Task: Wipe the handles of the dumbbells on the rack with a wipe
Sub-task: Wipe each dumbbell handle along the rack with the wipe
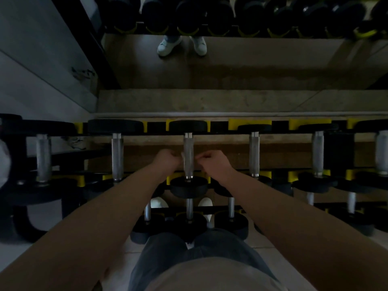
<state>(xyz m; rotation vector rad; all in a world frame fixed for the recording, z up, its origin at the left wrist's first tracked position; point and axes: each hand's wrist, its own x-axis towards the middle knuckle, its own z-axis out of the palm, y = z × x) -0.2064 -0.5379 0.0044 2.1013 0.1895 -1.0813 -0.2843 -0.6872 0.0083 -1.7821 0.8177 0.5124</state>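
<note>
Left hand point(168, 159) and right hand point(214, 162) fisted, flanking centre dumbbell handle point(188, 156); wipe indiscernible. Progress unclear; neighbouring handles point(254, 153) presumably pending.

Dim light hides any wipe between the curled fingers point(174, 153) at the middle handle point(188, 156), and the rightmost dumbbell point(381, 153) is cut off.

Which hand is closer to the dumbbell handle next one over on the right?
Right. The right hand sits between the middle handle and that neighbouring handle; the left hand is on the middle handle's far side.
</note>
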